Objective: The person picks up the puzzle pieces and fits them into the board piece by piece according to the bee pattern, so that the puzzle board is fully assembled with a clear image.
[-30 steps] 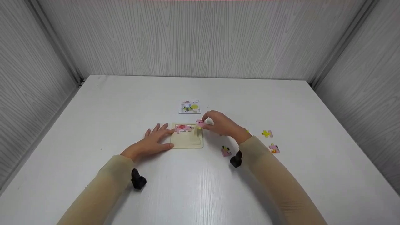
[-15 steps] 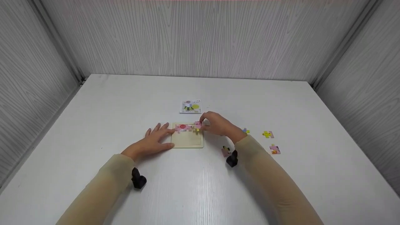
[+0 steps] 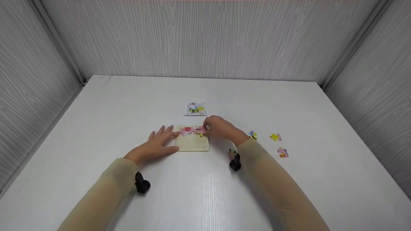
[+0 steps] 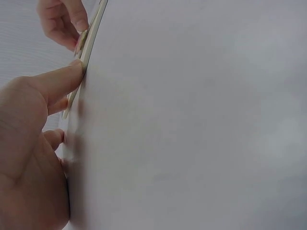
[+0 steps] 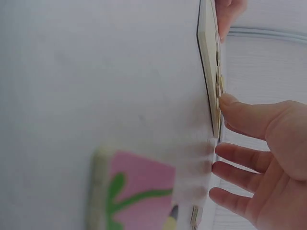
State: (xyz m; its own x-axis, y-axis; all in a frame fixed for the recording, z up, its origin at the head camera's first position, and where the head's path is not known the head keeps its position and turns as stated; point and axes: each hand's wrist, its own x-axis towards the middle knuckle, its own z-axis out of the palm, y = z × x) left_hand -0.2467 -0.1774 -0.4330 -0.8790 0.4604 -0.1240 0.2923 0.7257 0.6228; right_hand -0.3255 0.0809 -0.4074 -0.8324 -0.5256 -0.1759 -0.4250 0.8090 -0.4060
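A pale wooden puzzle tray [image 3: 192, 144] lies mid-table with pink puzzle pieces [image 3: 187, 130] along its far side. At its left edge my left hand [image 3: 152, 147] touches the frame, fingers spread and thumb at the near left corner. My right hand [image 3: 222, 128] pinches a pink puzzle piece with a yellow tab [image 3: 200, 130] between thumb and index finger at the far right corner. That piece lies down in the tray, beside the others. In the right wrist view the thumb [image 5: 230, 100] touches the tray's top, while the other fingers are spread below.
Several loose puzzle pieces lie to the right: a blue-and-yellow one [image 3: 252, 135], a yellow one [image 3: 275, 137] and a pink-and-orange one [image 3: 282, 152]. Another [image 3: 231, 153] is partly behind the black wrist camera [image 3: 235, 163]. A bee picture card [image 3: 196, 108] lies beyond the tray.
My right hand has brought the pink piece, tilted above the tray's far right corner earlier, left and down until it lies flat in the tray. The left hand has stayed put.
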